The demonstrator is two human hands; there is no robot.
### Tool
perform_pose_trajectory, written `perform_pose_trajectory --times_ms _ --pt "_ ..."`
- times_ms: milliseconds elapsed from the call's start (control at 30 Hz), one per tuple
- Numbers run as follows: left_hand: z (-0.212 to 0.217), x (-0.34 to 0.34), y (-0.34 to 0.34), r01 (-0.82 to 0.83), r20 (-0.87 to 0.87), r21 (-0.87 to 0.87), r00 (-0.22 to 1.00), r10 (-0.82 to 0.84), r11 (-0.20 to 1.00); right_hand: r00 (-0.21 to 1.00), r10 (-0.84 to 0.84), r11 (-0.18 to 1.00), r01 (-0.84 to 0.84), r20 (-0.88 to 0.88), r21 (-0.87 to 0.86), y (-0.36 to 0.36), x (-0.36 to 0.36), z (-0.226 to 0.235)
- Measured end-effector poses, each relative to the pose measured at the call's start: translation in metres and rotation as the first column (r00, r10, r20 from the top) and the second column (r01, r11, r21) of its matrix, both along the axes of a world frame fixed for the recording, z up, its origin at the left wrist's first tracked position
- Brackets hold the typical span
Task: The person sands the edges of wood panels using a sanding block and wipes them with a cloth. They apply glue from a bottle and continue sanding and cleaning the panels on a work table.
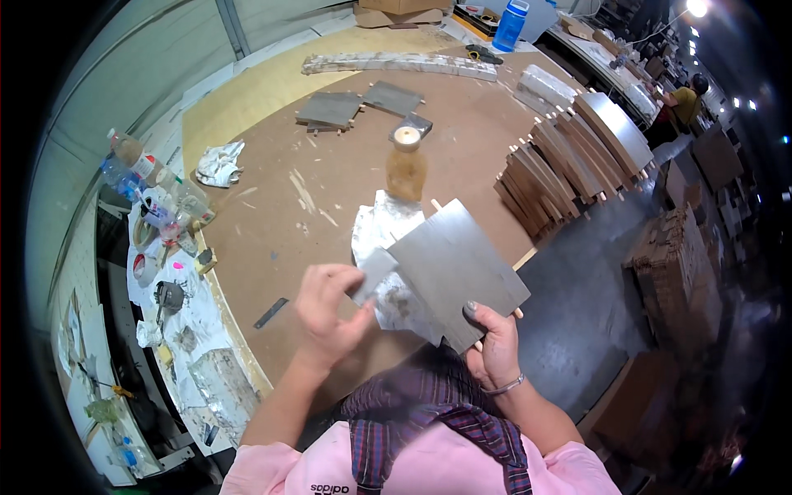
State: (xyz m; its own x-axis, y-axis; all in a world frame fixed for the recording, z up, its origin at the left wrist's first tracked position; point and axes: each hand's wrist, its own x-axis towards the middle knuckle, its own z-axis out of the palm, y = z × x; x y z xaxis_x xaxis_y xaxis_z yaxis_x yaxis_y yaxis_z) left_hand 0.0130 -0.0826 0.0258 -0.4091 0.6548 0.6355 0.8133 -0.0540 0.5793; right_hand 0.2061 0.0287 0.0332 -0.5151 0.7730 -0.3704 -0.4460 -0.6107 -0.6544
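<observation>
My right hand [497, 342] grips the lower corner of a flat grey wooden panel [462, 268], thumb on its top face. Light dowel pegs stick out of two opposite edges of the panel, which is tilted over the near edge of the table. My left hand [330, 313], slightly blurred, holds a small grey flat sheet [376, 274] by the fingertips next to the panel's left edge. Under both lies a stained white cloth [392, 216]. Just beyond it stands a bottle of amber liquid [406, 169] with a pale top.
Stacked brown panels with dowels [561, 161] line the table's right edge. Several grey panels [328, 110] lie at the far side. A dark flat strip [271, 313] is near my left arm. Plastic bottles [157, 177] crowd the left side bench. A person [683, 103] sits far right.
</observation>
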Motion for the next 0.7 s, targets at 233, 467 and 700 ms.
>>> perform_pose_trajectory --times_ms 233,467,700 --pt "-0.013 0.066 -0.016 0.424 0.01 0.001 0.906 -0.424 0.906 0.996 -0.081 0.995 0.078 0.037 0.063 0.016 -0.009 0.001" --pt "-0.005 0.05 -0.002 0.274 -0.042 0.053 0.961 -0.272 0.96 0.995 -0.101 0.994 0.101 0.021 0.037 0.015 -0.011 -0.002" --pt "-0.01 0.037 -0.03 0.336 0.238 -0.038 0.918 -0.318 0.941 0.99 -0.118 0.993 0.117 0.081 0.019 0.018 0.001 -0.017"
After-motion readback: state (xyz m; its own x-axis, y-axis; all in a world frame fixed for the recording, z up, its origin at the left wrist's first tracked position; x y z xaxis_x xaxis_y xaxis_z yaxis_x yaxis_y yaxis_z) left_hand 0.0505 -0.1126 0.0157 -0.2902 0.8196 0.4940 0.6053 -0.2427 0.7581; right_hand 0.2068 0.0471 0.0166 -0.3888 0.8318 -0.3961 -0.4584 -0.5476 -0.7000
